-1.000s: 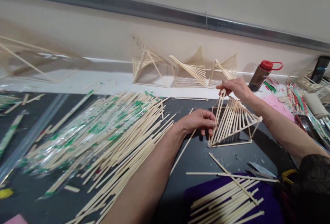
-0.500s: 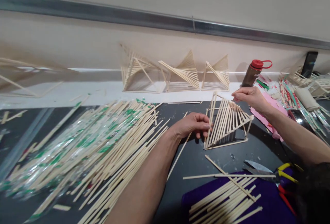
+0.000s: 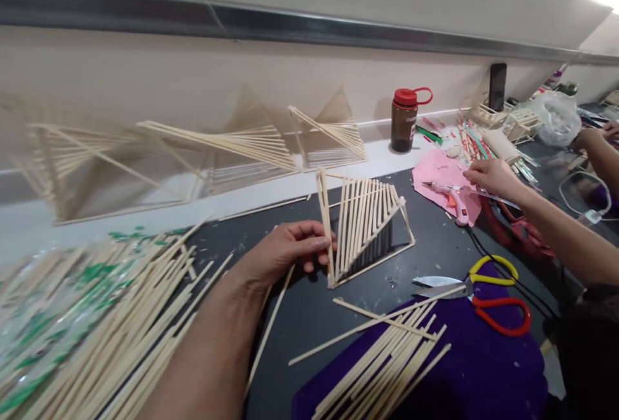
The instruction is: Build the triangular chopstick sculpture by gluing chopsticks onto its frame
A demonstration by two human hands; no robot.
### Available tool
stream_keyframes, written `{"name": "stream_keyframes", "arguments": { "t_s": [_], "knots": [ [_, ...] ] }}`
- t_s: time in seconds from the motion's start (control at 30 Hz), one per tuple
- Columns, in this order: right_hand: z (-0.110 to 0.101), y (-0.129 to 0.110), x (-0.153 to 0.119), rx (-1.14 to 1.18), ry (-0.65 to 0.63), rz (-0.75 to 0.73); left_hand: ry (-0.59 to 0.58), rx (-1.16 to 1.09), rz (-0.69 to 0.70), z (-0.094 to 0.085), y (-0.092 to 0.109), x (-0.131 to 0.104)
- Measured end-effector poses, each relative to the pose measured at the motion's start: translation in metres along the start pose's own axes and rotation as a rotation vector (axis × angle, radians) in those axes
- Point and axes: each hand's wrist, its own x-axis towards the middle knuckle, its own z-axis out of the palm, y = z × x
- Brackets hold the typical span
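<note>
My left hand [image 3: 300,246] grips the left edge of a small frame of wooden sticks [image 3: 365,226] standing on the dark table. A slanting row of sticks fills its upper face. To the right, my right hand [image 3: 488,178] is closed, its fingertips pressed together over the end of the pink sheet [image 3: 430,165]; what they hold, if anything, is too small to name. A pink glue gun [image 3: 452,199] lies on that sheet, just left of my right hand.
Scissors [image 3: 467,288] and loose sticks [image 3: 382,368] lie on purple cloth [image 3: 503,368]. Bagged sticks [image 3: 97,291] cover the left. Stick models [image 3: 333,133], a brown bottle [image 3: 403,126] and phone [image 3: 497,88] stand along the wall. Another person's hand [image 3: 590,141] is far right.
The view has turned right, bringing the glue gun into sight. My right hand has moved away from the stick frame to beside the glue gun. My left hand still grips the frame.
</note>
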Motion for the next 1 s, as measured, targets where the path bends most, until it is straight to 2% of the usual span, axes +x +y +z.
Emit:
{"name": "stream_keyframes", "arguments": {
  "t_s": [0.07,0.13,0.27,0.4,0.6,0.7,0.83,0.93,1.0],
  "knots": [
    [0.007,0.008,-0.016,-0.105,-0.019,0.039,-0.001,0.004,0.003,-0.001,-0.001,0.001],
    [0.019,0.010,-0.029,-0.117,-0.045,0.089,-0.010,0.015,-0.004,-0.002,-0.002,0.003],
    [0.044,0.008,-0.034,-0.055,-0.067,0.179,-0.028,0.031,-0.003,-0.003,-0.001,0.005],
    [0.055,0.011,-0.031,0.160,-0.071,0.253,-0.032,0.038,0.015,-0.001,0.000,0.003],
    [0.050,0.020,-0.040,0.640,0.015,0.276,-0.015,0.005,0.023,0.007,0.006,-0.001],
    [0.050,0.019,-0.041,0.794,0.052,0.275,-0.010,-0.001,0.021,0.008,0.007,-0.001],
    [0.046,0.000,-0.044,0.889,0.105,0.223,-0.006,0.006,0.024,0.007,0.005,-0.001],
    [0.035,-0.029,-0.050,0.953,0.173,0.132,0.010,-0.003,0.044,0.008,0.003,-0.001],
    [0.026,-0.051,-0.055,1.028,0.180,0.015,-0.005,-0.011,0.053,0.009,0.002,-0.002]
  ]
}}
